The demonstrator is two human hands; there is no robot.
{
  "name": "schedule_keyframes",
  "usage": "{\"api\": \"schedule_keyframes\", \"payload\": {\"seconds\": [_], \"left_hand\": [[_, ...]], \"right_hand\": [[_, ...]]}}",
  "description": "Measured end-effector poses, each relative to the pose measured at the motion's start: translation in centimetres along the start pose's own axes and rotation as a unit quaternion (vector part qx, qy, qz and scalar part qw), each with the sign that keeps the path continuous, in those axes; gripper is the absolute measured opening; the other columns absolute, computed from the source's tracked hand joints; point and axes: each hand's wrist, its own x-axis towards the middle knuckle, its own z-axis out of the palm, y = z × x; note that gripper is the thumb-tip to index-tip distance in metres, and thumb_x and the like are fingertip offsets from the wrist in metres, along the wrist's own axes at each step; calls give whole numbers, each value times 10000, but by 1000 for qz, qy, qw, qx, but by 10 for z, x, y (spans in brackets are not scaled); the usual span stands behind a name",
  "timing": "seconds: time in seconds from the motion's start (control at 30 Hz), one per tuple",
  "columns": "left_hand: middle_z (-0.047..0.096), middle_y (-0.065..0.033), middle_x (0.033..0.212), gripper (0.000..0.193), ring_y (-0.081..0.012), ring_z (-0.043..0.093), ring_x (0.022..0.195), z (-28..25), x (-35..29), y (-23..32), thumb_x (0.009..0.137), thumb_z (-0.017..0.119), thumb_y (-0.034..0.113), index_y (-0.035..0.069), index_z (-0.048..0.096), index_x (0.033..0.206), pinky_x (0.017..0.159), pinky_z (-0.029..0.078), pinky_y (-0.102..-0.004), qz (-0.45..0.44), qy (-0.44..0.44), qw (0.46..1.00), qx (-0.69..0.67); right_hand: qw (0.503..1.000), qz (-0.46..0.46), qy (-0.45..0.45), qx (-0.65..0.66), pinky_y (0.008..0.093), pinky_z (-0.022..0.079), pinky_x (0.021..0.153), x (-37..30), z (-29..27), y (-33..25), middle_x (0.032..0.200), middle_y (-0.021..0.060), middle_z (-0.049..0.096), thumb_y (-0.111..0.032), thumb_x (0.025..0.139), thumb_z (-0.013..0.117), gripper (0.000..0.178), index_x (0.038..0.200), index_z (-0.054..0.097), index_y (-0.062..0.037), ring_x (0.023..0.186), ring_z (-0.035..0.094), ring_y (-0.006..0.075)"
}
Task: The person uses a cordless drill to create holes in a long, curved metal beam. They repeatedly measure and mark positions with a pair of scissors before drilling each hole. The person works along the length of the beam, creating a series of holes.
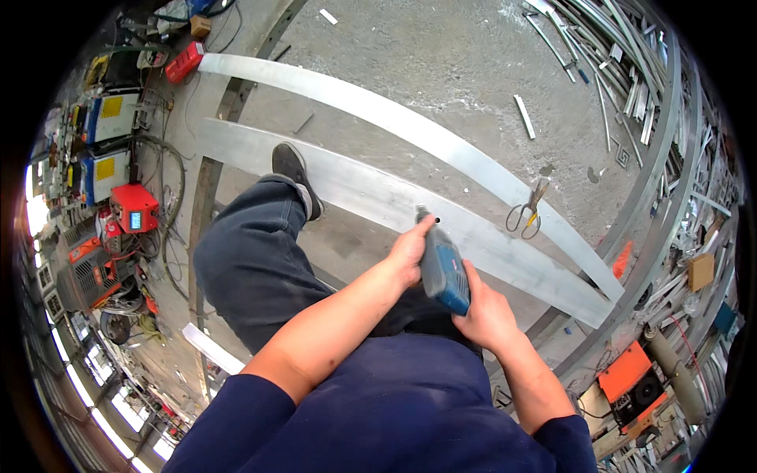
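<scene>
Both hands wrap a blue power drill [444, 272], the left hand [408, 254] closed round its far end near the bit and the right hand [486, 315] gripping its near end. The bit tip meets the nearer flat aluminium bar [347, 185], whose long axis runs from far left to near right. A dark shoe [296, 177] rests on the bar just left of the hands.

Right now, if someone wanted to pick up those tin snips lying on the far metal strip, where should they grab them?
Probably by the looped handles of the tin snips, from the near side: the loops face the person, and the blades point away along the far metal strip.
</scene>
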Motion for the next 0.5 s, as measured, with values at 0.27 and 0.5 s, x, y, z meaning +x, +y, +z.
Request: {"api": "schedule_keyframes", "payload": {"seconds": [0.27, 0.5], "left_hand": [[709, -112, 1084, 333, -251, 715, 960, 0, 31, -30, 977, 707, 275, 44, 641, 1209, 890, 576, -463, -95, -30, 983, 154], [704, -143, 1132, 424, -273, 704, 1008, -11, 24, -22, 922, 751, 268, -7, 646, 1227, 898, 554, -472, -71, 70, 987, 126]], "right_hand": [[986, 113, -17, -118, 520, 575, 833, 28, 19, 13, 1019, 240, 726, -165, 740, 770, 927, 1554, 357, -2, 926, 716, 428], [990, 90, -38, -106, 519, 563, 824, 52, 48, 25, 1077, 217, 718, -139, 712, 764, 974, 1590, 346, -89, 958, 698, 428]]}}
